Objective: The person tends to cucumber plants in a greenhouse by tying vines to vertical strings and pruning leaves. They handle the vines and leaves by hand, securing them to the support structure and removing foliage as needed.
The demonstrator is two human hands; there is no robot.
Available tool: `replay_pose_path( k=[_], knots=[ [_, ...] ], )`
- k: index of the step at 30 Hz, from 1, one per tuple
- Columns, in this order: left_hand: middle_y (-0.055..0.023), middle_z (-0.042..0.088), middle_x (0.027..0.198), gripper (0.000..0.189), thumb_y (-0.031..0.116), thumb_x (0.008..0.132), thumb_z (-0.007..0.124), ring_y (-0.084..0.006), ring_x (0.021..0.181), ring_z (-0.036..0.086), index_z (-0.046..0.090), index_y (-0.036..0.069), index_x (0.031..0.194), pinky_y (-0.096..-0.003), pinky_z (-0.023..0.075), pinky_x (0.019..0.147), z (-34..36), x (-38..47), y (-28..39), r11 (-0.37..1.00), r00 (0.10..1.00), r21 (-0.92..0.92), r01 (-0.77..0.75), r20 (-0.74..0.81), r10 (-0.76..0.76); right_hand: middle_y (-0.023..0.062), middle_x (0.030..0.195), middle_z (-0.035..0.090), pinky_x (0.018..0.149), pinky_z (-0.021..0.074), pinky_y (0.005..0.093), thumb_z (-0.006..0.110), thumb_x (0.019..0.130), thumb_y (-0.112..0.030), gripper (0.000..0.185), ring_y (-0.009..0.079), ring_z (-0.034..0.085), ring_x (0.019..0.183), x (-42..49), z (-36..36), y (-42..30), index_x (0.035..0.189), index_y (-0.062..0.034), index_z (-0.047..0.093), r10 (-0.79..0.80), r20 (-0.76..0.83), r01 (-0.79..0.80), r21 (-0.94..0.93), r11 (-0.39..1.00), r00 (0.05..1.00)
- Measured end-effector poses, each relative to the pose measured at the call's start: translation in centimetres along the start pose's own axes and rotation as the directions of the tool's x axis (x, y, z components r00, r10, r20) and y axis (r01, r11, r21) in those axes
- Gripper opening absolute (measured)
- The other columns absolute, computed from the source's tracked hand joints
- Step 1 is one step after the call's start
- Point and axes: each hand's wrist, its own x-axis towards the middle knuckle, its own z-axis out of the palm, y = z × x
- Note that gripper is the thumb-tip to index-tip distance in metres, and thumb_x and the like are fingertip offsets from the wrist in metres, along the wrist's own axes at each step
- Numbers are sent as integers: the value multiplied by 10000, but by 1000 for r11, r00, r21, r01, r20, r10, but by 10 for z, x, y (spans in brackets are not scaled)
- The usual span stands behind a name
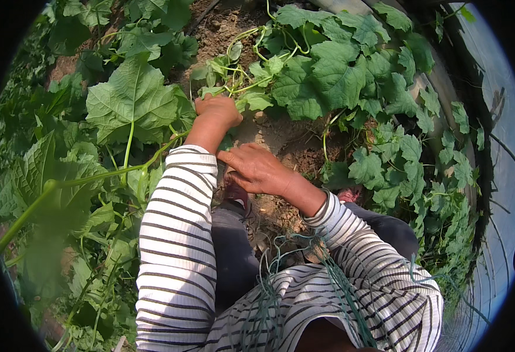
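Note:
My left hand (218,110) reaches forward among the vines, its fingers curled at the base of a cluster of thin green stems (235,90); whether it grips one is hidden by the back of the hand. Close behind and to the right, my right hand (257,169) is bent over bare soil, thumb and fingertips near my left wrist; nothing shows clearly in it. A large lobed leaf (132,99) stands left of my left hand. Bundles of green twine (345,295) hang over my striped shirt.
A thick vine stem (103,175) crosses at the left, close to the camera. Dense leafy vines (336,79) lie ahead and to the right. Plastic sheeting (504,145) curves along the far right. My shoes (236,191) rest on dry soil (279,211).

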Motion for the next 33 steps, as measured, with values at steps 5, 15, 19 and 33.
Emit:
replay_pose_path(
  k=[5, 15, 19, 33],
  knots=[
    [-55, 483, 1264, 423, 278, 768, 530, -263, 1224, 364, 564, 134, 1164, -420, 247, 986, 31, -3, -13, 989, 982, 125, -73, 184, 50, 108, 773, 581, 696, 428, 398, 565, 782, -225, 272, 290, 558, 784, 45, -61, 85, 1011, -79, 548, 83, -338, -120, -91, 989, 938],
    [-58, 590, 1054, 327, 337, 735, 600, -257, 1090, 459, 667, 99, 949, -418, 301, 955, 35, -13, -13, 987, 986, 90, -132, -94, 140, 126, 950, 585, 829, 426, 426, 556, 789, -303, 345, 348, 536, 952, 152, 15, 177, 1065, -96, 565, 533, 273, -409, -400, 820, 801],
    [-71, 600, 1014, 309, 336, 745, 599, -268, 1067, 475, 672, 94, 923, -428, 293, 958, 36, -12, -16, 985, 975, 33, -167, -140, 170, 97, 968, 627, 782, 437, 378, 599, 731, -365, 279, 257, 572, 943, 142, 20, 176, 872, -127, 634, 252, -66, -235, -637, 734, 965],
    [-56, 579, 1074, 398, 403, 751, 604, -255, 1123, 435, 642, 93, 998, -476, 208, 1017, 22, -13, -15, 983, 955, 32, -182, -234, 185, 88, 957, 536, 799, 371, 392, 590, 736, -277, 290, 291, 470, 942, 93, -97, 197, 944, -81, 546, 279, -197, -341, -576, 743, 940]
  ],
)
